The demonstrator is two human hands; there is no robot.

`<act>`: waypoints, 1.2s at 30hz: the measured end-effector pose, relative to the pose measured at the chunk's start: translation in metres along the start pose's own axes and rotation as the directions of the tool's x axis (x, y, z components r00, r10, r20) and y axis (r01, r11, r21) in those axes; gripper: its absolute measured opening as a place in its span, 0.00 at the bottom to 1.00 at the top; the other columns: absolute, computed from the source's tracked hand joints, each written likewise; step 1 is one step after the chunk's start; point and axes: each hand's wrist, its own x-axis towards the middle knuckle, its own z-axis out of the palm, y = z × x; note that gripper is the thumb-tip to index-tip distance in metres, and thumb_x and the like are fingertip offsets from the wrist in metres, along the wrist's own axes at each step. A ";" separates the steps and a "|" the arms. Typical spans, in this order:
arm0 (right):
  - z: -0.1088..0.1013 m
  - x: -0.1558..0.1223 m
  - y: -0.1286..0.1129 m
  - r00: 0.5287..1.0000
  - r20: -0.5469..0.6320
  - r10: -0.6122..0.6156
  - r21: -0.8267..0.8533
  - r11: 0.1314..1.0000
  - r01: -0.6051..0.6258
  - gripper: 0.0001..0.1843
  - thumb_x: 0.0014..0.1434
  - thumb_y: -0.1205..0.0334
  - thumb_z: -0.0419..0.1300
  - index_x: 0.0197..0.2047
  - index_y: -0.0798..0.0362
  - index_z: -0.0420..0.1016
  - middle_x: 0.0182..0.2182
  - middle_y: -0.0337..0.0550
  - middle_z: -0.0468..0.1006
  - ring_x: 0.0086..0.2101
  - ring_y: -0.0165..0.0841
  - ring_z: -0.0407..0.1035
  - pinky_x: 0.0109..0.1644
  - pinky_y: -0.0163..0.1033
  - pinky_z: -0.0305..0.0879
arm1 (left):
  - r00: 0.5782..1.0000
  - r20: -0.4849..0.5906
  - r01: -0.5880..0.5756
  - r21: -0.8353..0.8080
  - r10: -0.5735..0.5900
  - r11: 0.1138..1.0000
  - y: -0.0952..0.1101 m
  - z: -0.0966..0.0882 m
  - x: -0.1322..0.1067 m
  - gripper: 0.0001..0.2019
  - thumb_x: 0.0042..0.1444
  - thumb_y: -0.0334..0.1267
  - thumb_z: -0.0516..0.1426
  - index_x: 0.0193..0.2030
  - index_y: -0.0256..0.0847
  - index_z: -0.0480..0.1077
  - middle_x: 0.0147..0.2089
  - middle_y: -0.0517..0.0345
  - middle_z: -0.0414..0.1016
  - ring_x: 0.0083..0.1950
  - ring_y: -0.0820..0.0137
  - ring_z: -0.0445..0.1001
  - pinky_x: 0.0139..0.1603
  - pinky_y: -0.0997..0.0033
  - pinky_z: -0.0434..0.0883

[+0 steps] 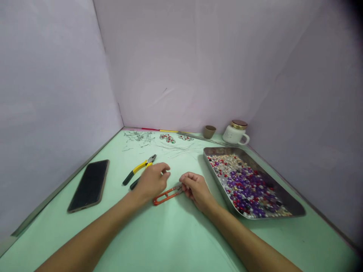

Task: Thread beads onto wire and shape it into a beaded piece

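Note:
My left hand hovers over the table in front of the pliers, its thumb and forefinger a little apart with nothing visible between them. My right hand is closed in a pinch; whatever its fingertips hold is too small or hidden to make out. Between the hands lie orange-handled thread snips, their metal tips partly covered by my right fingers. Pliers with yellow and black handles rest just beyond my left hand, which hides part of one handle.
To the right stands a metal tray of mixed beads. A phone lies at left. Along the back are cut wire pieces, beaded pieces, long thin wires, a small brown cup and a lidded white mug. Walls enclose the table.

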 end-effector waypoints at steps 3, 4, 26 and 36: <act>-0.004 0.003 0.001 0.999 -0.042 -0.023 0.034 0.999 0.025 0.06 0.42 0.63 0.57 0.22 0.56 0.64 0.10 0.29 0.62 0.09 0.19 0.49 0.11 0.26 0.37 | 0.997 -0.018 0.074 0.530 -0.077 0.845 -0.007 -0.030 0.004 0.11 0.48 0.41 0.49 0.33 0.39 0.67 0.38 0.48 0.68 0.39 0.57 0.67 0.33 0.61 0.63; -0.006 0.003 0.002 0.998 -0.047 -0.028 0.043 0.999 0.030 0.06 0.42 0.63 0.57 0.22 0.56 0.64 0.10 0.29 0.62 0.09 0.19 0.49 0.11 0.26 0.36 | 0.989 0.019 0.107 0.597 -0.147 0.795 -0.012 -0.037 0.005 0.12 0.46 0.42 0.50 0.34 0.39 0.66 0.38 0.47 0.67 0.39 0.56 0.66 0.31 0.62 0.63; -0.003 0.002 0.005 0.976 0.054 -0.213 -0.158 0.963 0.219 0.06 0.47 0.61 0.55 0.24 0.56 0.66 0.34 0.45 0.73 0.31 0.30 0.68 0.32 0.35 0.64 | 0.929 0.006 0.368 0.092 -0.370 0.925 -0.019 -0.069 0.015 0.05 0.34 0.33 0.49 0.24 0.40 0.60 0.22 0.58 0.63 0.26 0.66 0.65 0.22 0.70 0.61; -0.031 0.011 0.004 0.933 -0.285 -0.218 0.061 0.968 0.245 0.08 0.46 0.61 0.57 0.23 0.56 0.64 0.15 0.31 0.63 0.13 0.21 0.54 0.13 0.27 0.49 | 0.625 0.779 0.750 -0.587 -0.037 0.306 0.026 -0.011 -0.027 0.11 0.28 0.24 0.47 0.23 0.36 0.61 0.25 0.53 0.67 0.34 0.62 0.72 0.29 0.67 0.70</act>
